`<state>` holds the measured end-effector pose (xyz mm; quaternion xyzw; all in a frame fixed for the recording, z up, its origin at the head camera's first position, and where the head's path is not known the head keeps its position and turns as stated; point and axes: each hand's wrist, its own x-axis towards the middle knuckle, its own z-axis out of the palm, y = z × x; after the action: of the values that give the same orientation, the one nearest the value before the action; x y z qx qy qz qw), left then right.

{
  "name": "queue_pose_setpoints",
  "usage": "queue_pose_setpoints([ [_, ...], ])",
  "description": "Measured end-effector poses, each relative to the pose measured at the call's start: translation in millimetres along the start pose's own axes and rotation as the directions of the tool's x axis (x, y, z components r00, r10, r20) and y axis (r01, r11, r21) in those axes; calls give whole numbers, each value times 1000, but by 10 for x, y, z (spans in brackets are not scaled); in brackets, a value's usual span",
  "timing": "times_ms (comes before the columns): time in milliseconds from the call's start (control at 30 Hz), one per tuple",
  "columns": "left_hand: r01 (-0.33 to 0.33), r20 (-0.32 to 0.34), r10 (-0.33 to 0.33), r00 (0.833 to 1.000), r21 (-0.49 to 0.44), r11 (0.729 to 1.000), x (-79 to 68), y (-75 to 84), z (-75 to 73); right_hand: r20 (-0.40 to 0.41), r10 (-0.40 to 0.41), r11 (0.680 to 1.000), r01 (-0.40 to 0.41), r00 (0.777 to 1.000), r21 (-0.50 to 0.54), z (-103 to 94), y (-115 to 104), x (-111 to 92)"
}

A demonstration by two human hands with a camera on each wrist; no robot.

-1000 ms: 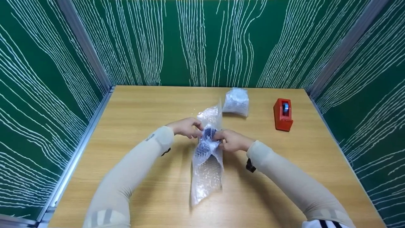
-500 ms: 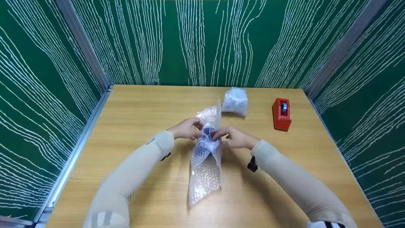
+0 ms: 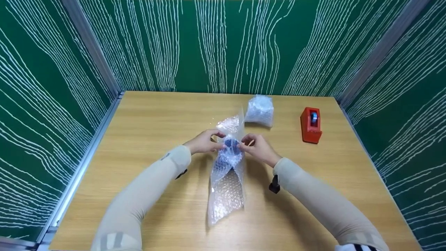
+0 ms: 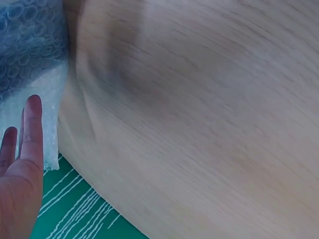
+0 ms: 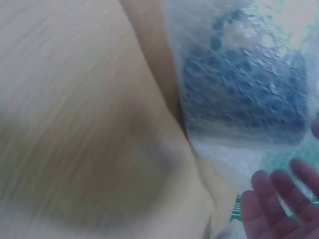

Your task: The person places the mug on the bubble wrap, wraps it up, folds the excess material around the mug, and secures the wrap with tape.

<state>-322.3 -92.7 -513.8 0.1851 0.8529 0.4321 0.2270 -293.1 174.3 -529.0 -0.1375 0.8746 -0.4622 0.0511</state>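
A dark blue, rounded object (image 3: 231, 146) shows through a long strip of bubble wrap (image 3: 226, 198) at the middle of the table. The strip's ends extend toward the far and near sides, and part of it crosses over the object. On the left side, my left hand (image 3: 204, 142) touches the wrapped object with its thumb; its other fingers reach along the far side and look straight in the left wrist view. My right hand (image 3: 259, 149) is at the right side, thumb against the wrap and index finger bent. In the right wrist view its fingers (image 5: 271, 199) are spread and relaxed.
A bubble-wrapped bundle (image 3: 260, 111) stands behind and to the right of the strip. Farther right is a red tape dispenser (image 3: 310, 125) with a roll in it. Green panels (image 3: 188, 45) with white wavy lines enclose the wooden table (image 3: 156, 115).
My right hand first draws its fingers off the top of the wrapped object, then turns upright at its right side. The left hand stays nearly in place, and more of the blue top shows.
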Motion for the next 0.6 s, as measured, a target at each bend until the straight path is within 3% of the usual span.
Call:
queue_pose_setpoints([
  [133,-4,12,5,1000,-50,999,8,-29,36,-17,64,997,-64,998,42,76,11,5],
  [233,-23,17,25,1000,-98,995,14,-42,71,-28,65,996,-63,998,70,123,14,20],
  [467,-50,-44,44,998,-162,985,45,-23,151,-50,-21,997,24,999,69,204,15,64],
  [600,-47,-108,32,994,-143,989,37,35,184,-59,-50,996,54,997,68,247,37,82],
])
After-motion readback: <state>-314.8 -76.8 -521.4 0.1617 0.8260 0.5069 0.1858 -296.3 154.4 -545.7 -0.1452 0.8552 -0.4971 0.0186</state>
